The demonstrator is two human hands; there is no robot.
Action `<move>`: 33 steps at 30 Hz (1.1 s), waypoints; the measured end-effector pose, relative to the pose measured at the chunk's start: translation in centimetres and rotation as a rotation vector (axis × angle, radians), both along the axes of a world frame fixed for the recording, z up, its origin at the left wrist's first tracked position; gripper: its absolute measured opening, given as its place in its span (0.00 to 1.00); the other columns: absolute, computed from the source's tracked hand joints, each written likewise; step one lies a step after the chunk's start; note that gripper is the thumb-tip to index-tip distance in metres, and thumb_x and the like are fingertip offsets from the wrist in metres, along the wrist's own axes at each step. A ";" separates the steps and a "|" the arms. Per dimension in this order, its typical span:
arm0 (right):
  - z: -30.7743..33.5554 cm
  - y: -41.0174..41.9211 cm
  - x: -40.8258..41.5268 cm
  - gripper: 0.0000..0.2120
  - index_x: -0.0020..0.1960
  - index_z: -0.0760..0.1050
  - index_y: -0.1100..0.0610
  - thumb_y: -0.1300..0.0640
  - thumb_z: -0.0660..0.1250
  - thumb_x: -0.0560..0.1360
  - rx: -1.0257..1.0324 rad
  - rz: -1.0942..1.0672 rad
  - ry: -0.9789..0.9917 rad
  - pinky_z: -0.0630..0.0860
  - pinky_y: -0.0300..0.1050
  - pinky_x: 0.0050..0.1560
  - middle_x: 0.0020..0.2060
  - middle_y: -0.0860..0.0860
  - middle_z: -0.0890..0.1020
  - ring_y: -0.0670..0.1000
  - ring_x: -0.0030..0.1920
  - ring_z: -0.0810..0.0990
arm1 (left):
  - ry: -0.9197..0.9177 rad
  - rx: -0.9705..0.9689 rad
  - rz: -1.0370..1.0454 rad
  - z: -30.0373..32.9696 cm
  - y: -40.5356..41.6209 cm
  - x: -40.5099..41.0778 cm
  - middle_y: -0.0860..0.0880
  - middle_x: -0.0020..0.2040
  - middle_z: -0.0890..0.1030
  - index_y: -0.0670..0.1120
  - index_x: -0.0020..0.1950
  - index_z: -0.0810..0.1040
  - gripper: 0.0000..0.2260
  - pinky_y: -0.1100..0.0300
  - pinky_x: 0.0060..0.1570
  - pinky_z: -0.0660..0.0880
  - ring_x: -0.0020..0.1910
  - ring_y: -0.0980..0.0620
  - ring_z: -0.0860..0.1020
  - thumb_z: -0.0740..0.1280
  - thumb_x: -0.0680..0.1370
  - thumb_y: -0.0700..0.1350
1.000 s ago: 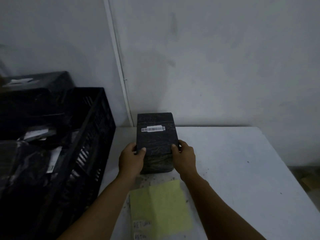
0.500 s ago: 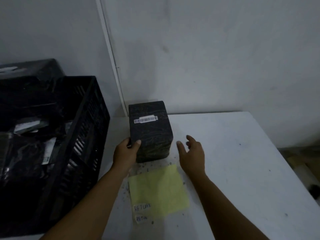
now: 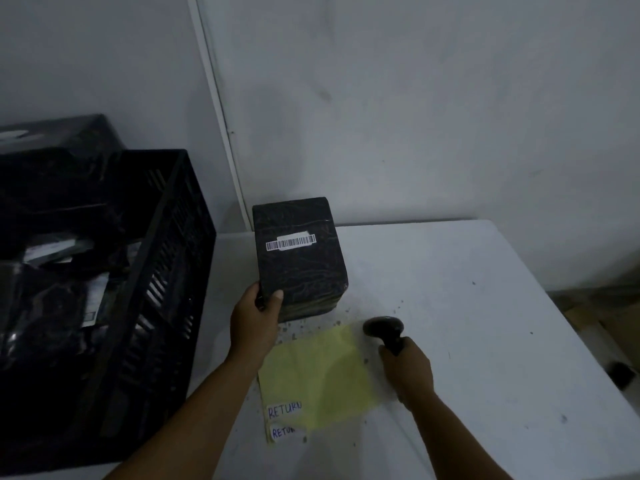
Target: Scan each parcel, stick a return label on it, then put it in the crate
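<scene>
A black wrapped parcel (image 3: 299,261) stands on the white table (image 3: 467,306), with a white barcode sticker (image 3: 291,242) on its top face. My left hand (image 3: 254,320) grips the parcel's near left corner. My right hand (image 3: 408,370) holds a black handheld scanner (image 3: 384,329) by its handle, to the right of the parcel and nearer to me, its head turned toward the parcel. A yellow backing sheet (image 3: 318,379) lies between my hands, with two white "RETURN" labels (image 3: 284,410) at its near left edge. The black plastic crate (image 3: 162,271) stands at the left.
Several black wrapped parcels with white labels lie inside the crate. Another dark parcel (image 3: 59,136) sits behind it against the wall. Small dark crumbs are scattered on the table near the parcel. The table's right edge drops to a floor with cardboard (image 3: 599,313).
My right hand let go of the parcel, drew back to the right and now holds the scanner. My left hand stays on the parcel's left corner.
</scene>
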State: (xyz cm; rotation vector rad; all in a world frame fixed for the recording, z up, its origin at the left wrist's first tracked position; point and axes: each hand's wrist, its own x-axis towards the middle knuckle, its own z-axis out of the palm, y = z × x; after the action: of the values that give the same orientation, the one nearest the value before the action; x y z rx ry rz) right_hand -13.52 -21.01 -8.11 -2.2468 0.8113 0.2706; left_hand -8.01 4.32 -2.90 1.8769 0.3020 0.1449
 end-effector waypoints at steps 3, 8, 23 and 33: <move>3.3 1.0 -0.5 0.08 0.52 0.73 0.53 0.53 0.68 0.75 0.231 -0.028 -0.154 0.73 0.41 0.24 0.36 0.53 0.81 0.50 0.29 0.78 | -0.006 0.010 -0.002 -0.1 -0.1 -0.5 0.61 0.50 0.79 0.53 0.65 0.76 0.14 0.75 0.37 0.70 0.45 0.68 0.76 0.67 0.80 0.50; 9.8 3.6 -0.9 0.11 0.49 0.77 0.57 0.53 0.74 0.72 0.400 0.112 -0.244 0.76 0.45 0.32 0.37 0.58 0.82 0.51 0.33 0.80 | -0.028 -0.028 0.005 -0.5 -0.3 -1.4 0.56 0.56 0.79 0.52 0.66 0.75 0.15 0.72 0.42 0.71 0.50 0.59 0.78 0.67 0.80 0.48; 18.2 9.3 -3.5 0.07 0.51 0.81 0.50 0.49 0.72 0.74 0.688 0.292 -0.310 0.77 0.30 0.35 0.36 0.45 0.85 0.45 0.39 0.85 | -0.119 -0.051 -0.043 -1.5 -0.2 -3.5 0.63 0.54 0.81 0.61 0.63 0.74 0.15 0.73 0.45 0.75 0.52 0.66 0.79 0.68 0.79 0.47; 19.2 9.3 -4.2 0.03 0.42 0.82 0.49 0.53 0.72 0.75 0.756 0.302 -0.342 0.77 0.31 0.34 0.33 0.46 0.84 0.48 0.38 0.85 | -0.127 -0.084 -0.034 -1.5 -0.4 -3.9 0.59 0.54 0.81 0.58 0.63 0.74 0.15 0.75 0.45 0.74 0.51 0.68 0.79 0.68 0.79 0.44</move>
State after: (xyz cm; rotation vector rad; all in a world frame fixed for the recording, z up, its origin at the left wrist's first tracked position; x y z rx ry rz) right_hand -17.75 -11.72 11.12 -1.6142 0.1331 0.2658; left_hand -11.87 3.93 -4.38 1.7803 0.1861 0.2247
